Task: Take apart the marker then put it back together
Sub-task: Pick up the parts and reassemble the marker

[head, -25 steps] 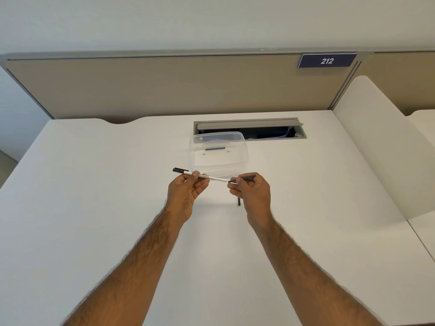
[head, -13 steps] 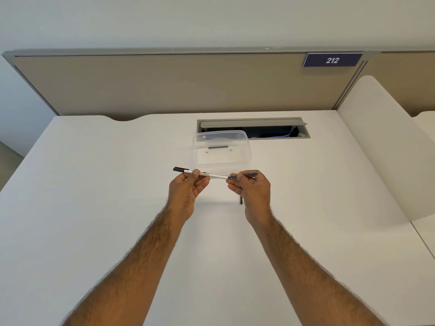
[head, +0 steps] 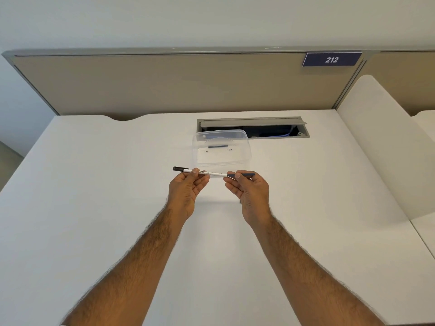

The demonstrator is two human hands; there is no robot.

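Observation:
A thin white marker with black ends is held level above the white desk, in front of a clear container. My left hand pinches the white barrel near its left black end. My right hand grips the dark cap at the marker's right end. A small dark piece lies on the desk under my right hand, mostly hidden by it.
A clear plastic container with a dark stick-like part inside stands just behind the hands. Behind it an open cable hatch is cut into the desk. A beige partition rises at the back, a white divider at the right.
The hands and marker hold almost the same pose. My right hand has shifted slightly, hiding more of the small dark piece on the desk.

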